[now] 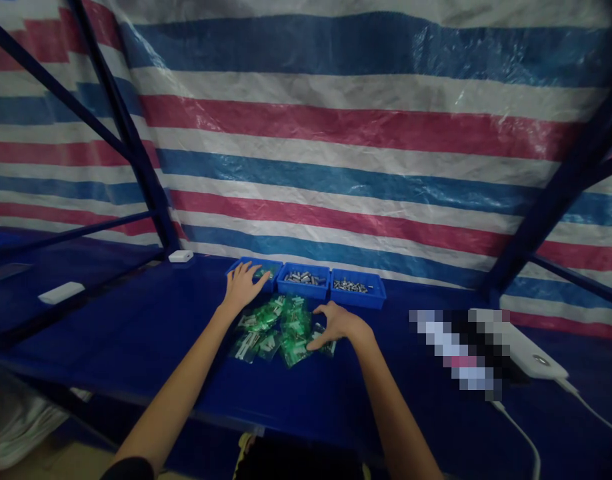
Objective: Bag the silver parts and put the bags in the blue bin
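My left hand [243, 285] reaches over the left blue bin [272, 285], fingers spread above the small green bags inside it. On the blue table in front of the bins lies a pile of green-tinted plastic bags [292, 327] holding small metal parts. At the pile's right edge is my right hand [337, 323], thumb and fingers apart and curved around a clear small bag [318, 329]; whether it touches that bag I cannot tell. The middle bin [303, 291] contains metal cylinders, and the right bin [359, 298] contains smaller metal pieces.
A blurred-out device [456, 353] and a white power bank [523, 347] with cables lie on the right. White boxes [181, 256] stand at the left. Blue metal posts [131, 143] frame the table [151, 320], with a striped tarp [336, 167] behind.
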Motion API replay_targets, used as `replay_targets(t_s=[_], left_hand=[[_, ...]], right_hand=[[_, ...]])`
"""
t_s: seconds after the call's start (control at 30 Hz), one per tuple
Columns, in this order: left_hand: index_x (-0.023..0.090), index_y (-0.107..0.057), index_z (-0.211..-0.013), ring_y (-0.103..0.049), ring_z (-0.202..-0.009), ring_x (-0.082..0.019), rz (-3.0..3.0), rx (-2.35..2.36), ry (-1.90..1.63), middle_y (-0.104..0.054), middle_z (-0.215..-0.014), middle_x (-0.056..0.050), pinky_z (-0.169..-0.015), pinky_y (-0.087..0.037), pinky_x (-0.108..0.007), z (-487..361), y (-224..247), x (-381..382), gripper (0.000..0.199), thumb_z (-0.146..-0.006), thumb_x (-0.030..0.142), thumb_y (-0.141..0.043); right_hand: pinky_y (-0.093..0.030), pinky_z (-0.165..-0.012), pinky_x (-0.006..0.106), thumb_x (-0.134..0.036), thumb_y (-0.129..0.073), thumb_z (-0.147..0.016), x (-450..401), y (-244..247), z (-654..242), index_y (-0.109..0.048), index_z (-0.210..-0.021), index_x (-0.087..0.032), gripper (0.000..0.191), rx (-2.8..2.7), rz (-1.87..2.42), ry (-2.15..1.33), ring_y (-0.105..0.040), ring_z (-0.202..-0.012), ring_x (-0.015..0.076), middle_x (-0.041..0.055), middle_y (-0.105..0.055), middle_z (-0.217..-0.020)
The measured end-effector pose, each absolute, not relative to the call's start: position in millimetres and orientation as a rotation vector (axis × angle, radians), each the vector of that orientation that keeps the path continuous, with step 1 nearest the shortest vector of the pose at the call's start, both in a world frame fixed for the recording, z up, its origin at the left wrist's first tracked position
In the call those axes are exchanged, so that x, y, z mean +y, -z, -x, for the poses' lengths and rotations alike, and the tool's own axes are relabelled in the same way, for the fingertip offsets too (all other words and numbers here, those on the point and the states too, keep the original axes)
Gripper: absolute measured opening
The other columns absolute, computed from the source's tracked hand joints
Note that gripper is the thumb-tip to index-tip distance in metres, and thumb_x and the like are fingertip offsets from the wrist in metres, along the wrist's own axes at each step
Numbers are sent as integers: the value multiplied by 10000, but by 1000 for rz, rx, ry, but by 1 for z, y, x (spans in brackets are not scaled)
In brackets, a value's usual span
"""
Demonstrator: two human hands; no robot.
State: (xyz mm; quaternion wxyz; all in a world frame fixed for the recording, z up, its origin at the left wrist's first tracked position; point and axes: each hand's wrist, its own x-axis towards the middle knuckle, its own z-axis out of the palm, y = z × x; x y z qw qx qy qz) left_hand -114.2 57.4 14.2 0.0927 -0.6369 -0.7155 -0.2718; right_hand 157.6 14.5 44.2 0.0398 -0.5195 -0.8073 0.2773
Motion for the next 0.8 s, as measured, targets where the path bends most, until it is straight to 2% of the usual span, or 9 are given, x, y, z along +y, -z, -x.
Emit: replay_targets(t_s=[0.03, 0.1, 0.2, 0.3, 0.43, 0.53, 0.63, 0.73, 0.8], left_hand=[[250, -604, -1112, -378, -1251, -286, 1929, -2108, 834, -497, -1307, -97, -1022, -251, -474, 114, -13, 56, 465, -814, 558, -425], [269, -639, -1019, -410, -1220, -266, 2047, -2035, 874, -530, -1257, -76, -1011, -265, -466, 117, -11, 56, 394, -808, 544, -453], [276, -656, -945, -449, -1167, -249, 2178, -1879, 883, -563, -1187, -56, -983, -290, -447, 120, -7, 57, 310, -804, 498, -493], [267, -649, -966, -495, -1090, -239, 2200, -1811, 874, -592, -1112, -54, -938, -326, -417, 119, -4, 57, 262, -810, 424, -511], [251, -641, -989, -530, -1026, -221, 2188, -1828, 866, -620, -1034, -52, -912, -342, -388, 115, -4, 55, 236, -828, 307, -479], [245, -632, -1012, -509, -1079, -231, 2146, -1853, 891, -591, -1105, -67, -935, -330, -391, 110, -9, 51, 252, -819, 297, -478], [243, -590, -1085, -472, -1141, -248, 2100, -1804, 1031, -536, -1193, -75, -964, -319, -398, 99, -18, 47, 318, -806, 364, -496], [234, -576, -1066, -526, -1057, -220, 2174, -1687, 1281, -557, -1128, -52, -936, -367, -362, 79, -24, 41, 338, -803, 431, -499], [224, -573, -1047, -567, -953, -192, 2307, -1629, 1424, -581, -1054, -39, -880, -412, -328, 63, -25, 37, 335, -800, 441, -506]], right_hand=[[-450, -858, 340, -471, -828, -316, 15, -46, -159, -539, -1225, -261, 977, -2498, 1645, -900, -477, -1178, 312, 109, -450, -1337], [-471, -823, 320, -401, -848, -300, 15, -49, -160, -561, -1201, -253, 957, -2506, 1751, -918, -503, -1153, 311, 120, -436, -1342], [-476, -797, 315, -319, -840, -379, 16, -51, -157, -664, -1005, -213, 660, -2482, 1888, -849, -594, -1028, 280, 112, -584, -1183], [-476, -740, 322, -295, -828, -408, 18, -48, -154, -682, -745, -206, 378, -2470, 1882, -759, -643, -907, 272, 79, -694, -920], [-449, -634, 294, -279, -820, -412, 21, -42, -160, -623, -571, -245, 255, -2365, 1713, -581, -659, -795, 249, 19, -687, -706], [-425, -600, 271, -315, -796, -469, 24, -41, -166, -621, -606, -262, 228, -2273, 1635, -606, -656, -723, 216, -19, -660, -624], [-426, -603, 256, -393, -730, -590, 27, -40, -167, -637, -750, -259, 229, -2097, 1517, -700, -641, -611, 164, -42, -642, -597], [-439, -591, 253, -435, -687, -647, 32, -36, -159, -627, -877, -241, 306, -1903, 1370, -740, -594, -492, 111, -35, -666, -735], [-443, -575, 240, -414, -700, -638, 36, -31, -153, -630, -892, -223, 325, -1849, 1225, -742, -594, -538, 109, -14, -671, -824]])
